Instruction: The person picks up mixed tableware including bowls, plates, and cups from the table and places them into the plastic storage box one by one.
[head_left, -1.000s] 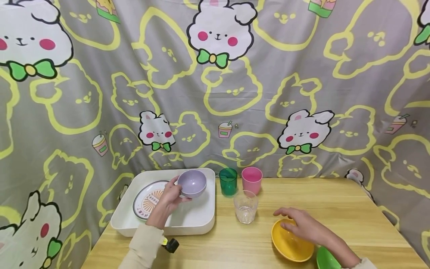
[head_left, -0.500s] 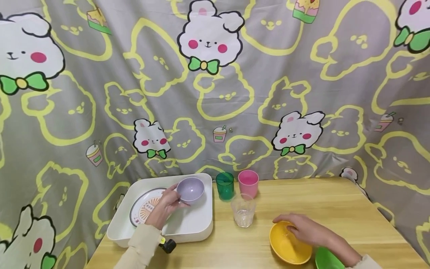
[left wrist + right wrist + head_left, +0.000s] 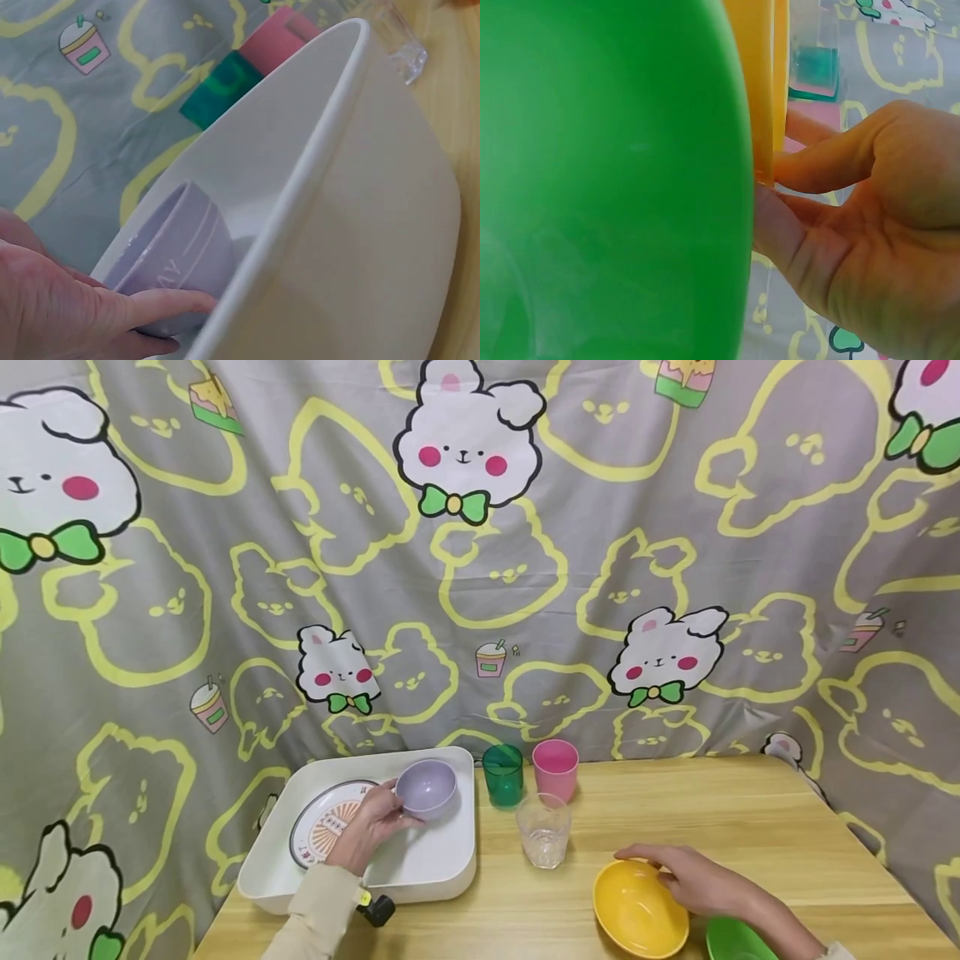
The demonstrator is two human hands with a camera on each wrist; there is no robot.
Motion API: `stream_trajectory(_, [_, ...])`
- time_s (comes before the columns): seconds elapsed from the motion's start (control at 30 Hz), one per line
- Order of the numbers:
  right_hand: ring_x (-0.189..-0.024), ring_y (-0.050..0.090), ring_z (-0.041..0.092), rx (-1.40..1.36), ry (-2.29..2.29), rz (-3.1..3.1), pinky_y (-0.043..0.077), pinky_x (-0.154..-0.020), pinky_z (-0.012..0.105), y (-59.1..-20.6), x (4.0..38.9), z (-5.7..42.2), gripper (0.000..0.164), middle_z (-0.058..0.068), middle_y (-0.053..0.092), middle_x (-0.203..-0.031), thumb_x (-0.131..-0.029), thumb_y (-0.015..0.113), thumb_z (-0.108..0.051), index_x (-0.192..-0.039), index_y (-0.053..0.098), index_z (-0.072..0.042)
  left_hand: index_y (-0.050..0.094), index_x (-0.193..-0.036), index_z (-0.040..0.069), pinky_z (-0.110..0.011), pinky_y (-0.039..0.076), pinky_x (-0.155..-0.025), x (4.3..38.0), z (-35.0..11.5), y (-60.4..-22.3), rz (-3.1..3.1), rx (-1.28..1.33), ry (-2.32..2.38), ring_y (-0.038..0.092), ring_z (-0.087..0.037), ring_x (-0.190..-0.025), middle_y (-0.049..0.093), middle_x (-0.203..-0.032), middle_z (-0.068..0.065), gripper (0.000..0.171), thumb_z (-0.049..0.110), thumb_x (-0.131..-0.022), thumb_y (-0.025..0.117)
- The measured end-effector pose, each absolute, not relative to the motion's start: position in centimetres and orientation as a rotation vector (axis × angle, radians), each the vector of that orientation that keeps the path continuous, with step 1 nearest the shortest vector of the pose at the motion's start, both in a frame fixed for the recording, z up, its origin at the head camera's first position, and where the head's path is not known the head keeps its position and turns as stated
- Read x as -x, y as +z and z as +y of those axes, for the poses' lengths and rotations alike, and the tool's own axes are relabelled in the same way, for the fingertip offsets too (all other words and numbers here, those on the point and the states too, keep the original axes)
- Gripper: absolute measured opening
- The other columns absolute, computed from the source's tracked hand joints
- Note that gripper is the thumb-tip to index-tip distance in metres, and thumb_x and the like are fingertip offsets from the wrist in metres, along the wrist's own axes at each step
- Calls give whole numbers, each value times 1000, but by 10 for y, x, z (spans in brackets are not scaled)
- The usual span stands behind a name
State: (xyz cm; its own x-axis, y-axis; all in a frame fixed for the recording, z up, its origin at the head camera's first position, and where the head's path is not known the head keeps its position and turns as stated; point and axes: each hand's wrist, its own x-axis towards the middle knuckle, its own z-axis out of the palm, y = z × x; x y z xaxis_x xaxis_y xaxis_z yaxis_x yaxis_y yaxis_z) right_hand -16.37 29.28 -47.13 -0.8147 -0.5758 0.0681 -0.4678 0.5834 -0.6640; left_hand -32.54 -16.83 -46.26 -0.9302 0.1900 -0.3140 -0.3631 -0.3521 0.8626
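My left hand (image 3: 375,821) grips a small purple bowl (image 3: 427,789) by its left side, thumb at the rim, within the white basin (image 3: 442,887). Lettering shows on the purple bowl's outer wall (image 3: 196,244) in the left wrist view. In the basin's left half lies a white plate (image 3: 318,832) with an orange ray pattern. At the right, my right hand (image 3: 701,878) pinches the upper right rim of a yellow bowl (image 3: 639,914). A green bowl (image 3: 735,942) sits below that wrist, partly cut off, and fills much of the right wrist view.
Right of the basin stand a green cup (image 3: 503,777) and a pink cup (image 3: 556,770), with a clear glass (image 3: 544,835) in front of them. Behind the wooden table (image 3: 750,810) hangs a grey patterned curtain (image 3: 525,568).
My right hand, earlier over the yellow bowl's inside, now holds its rim; the bowl has shifted slightly left. The left hand keeps its hold on the purple bowl. The head view tilted slightly.
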Motion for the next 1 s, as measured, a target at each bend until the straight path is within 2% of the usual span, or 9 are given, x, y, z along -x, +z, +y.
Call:
stream_trajectory(0.17, [-99,62,10,873,-1115,2634,57,-79,29,-473,162,297,47,16,67,-125,-91,59,13,-135,61,-5,-7,-156,-12,-82,18,-105,326,-170,-459,1633,227,2268,7,-66,-143,-4,-153,-50,74,-20,-87,20])
stream_trajectory(0.27, [-93,62,10,807,-1142,2620,57,-76,27,-471,161,299,44,15,67,-121,-92,58,12,-133,61,-3,-6,-157,-11,-82,20,-105,326,-172,-457,1659,254,2250,5,-63,-145,-7,-155,-48,75,-18,-89,24])
stream_trajectory(0.43, [-97,63,15,716,-1147,2609,58,-78,28,-463,159,303,44,19,64,-126,-92,56,13,-132,61,-3,-7,-157,-11,-81,16,-108,322,-174,-453,1737,220,2231,-6,-54,-149,-15,-160,-39,75,-16,-90,27])
stream_trajectory(0.6, [-99,62,16,630,-1197,2592,55,-74,25,-454,155,307,44,21,63,-127,-95,53,11,-137,58,-1,1,-157,-14,-77,7,-114,316,-176,-445,1962,88,2152,-16,-52,-149,-8,-162,-37,71,-15,-94,32])
stream_trajectory(0.73, [-102,60,29,477,-1339,2498,60,-66,32,-445,153,311,44,28,58,-128,-100,47,9,-143,51,2,10,-157,-14,-70,5,-119,311,-177,-438,2105,16,2086,-7,-54,-150,3,-162,-38,64,-10,-98,35])
stream_trajectory(0.9, [-104,63,40,290,-1540,2414,64,-62,44,-434,153,316,47,48,41,-134,-103,42,7,-150,39,4,31,-151,-14,-62,23,-121,304,-174,-432,2401,-65,1939,24,-53,-147,27,-156,-38,51,3,-106,45])
stream_trajectory(1.0, [-103,66,39,237,-1630,2424,64,-65,46,-429,155,319,50,52,36,-136,-103,40,8,-152,34,5,37,-150,-12,-60,29,-119,301,-173,-431,2497,-90,1915,33,-52,-144,35,-154,-36,49,10,-107,48])
